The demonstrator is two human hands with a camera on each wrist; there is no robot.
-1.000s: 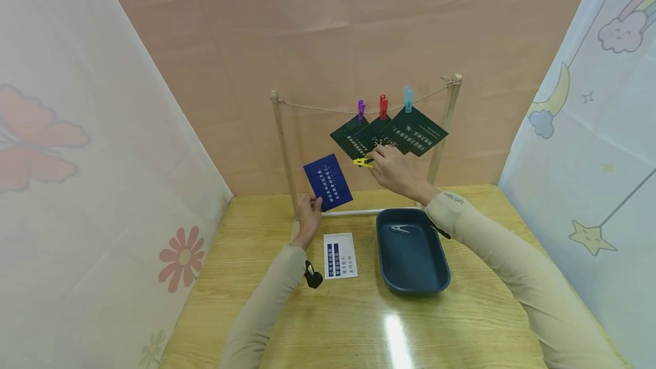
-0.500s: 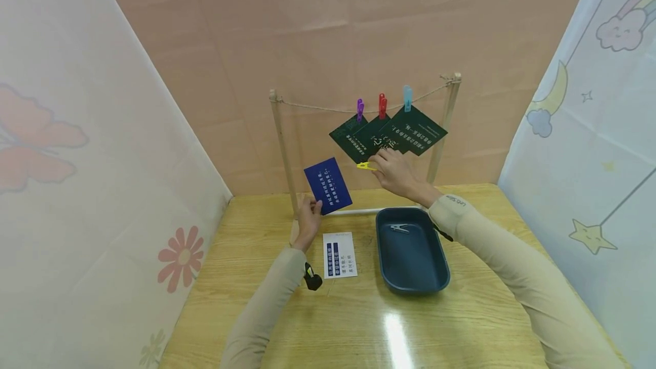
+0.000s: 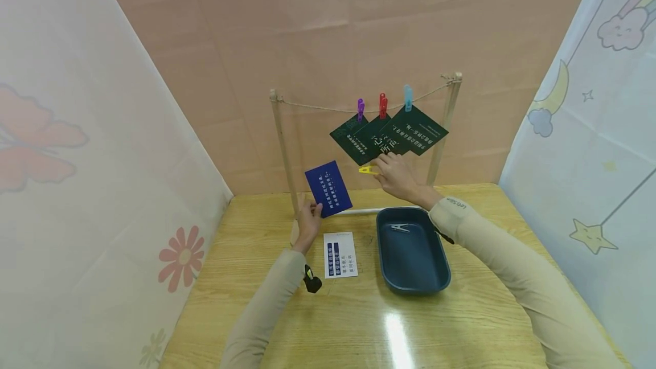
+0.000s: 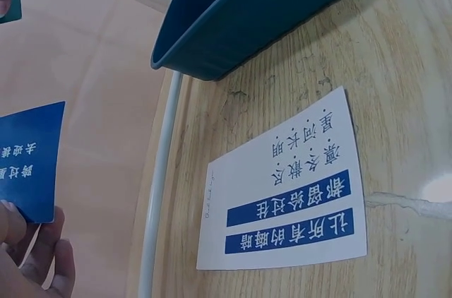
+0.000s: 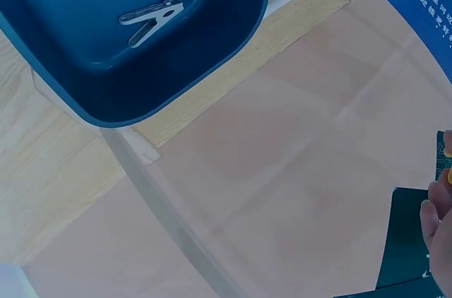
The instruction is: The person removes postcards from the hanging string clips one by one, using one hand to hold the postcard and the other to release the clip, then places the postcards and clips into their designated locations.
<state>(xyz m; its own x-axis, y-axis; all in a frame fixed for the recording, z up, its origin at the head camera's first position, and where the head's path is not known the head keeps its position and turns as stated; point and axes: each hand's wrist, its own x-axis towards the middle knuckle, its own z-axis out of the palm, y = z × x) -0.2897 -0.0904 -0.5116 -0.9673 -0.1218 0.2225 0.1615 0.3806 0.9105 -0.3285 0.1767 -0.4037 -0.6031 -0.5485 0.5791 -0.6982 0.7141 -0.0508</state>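
A blue card (image 3: 328, 188) with white lettering is pinched at its lower left corner by my left hand (image 3: 310, 221), left of centre in the head view. My right hand (image 3: 397, 178) holds a yellow clothespin (image 3: 367, 170) that points left, just below the hanging dark green cards (image 3: 416, 131). Those cards overlap and hang from a string (image 3: 318, 108) by a purple clothespin (image 3: 361, 110), a red clothespin (image 3: 383, 106) and a light blue clothespin (image 3: 408, 98). In the left wrist view, fingers (image 4: 42, 248) hold the blue card (image 4: 30, 160) by its lower edge.
A wooden frame (image 3: 285, 152) carries the string. A white card (image 3: 340, 255) with blue bands lies on the wooden table (image 3: 328, 323). Right of it stands a dark blue bin (image 3: 414, 290) with a white clothespin (image 5: 152, 19) inside. A printed curtain (image 3: 589, 130) hangs at the right.
My right hand has moved slightly down and right with the yellow clothespin. The blue card in my left hand has dropped a little.
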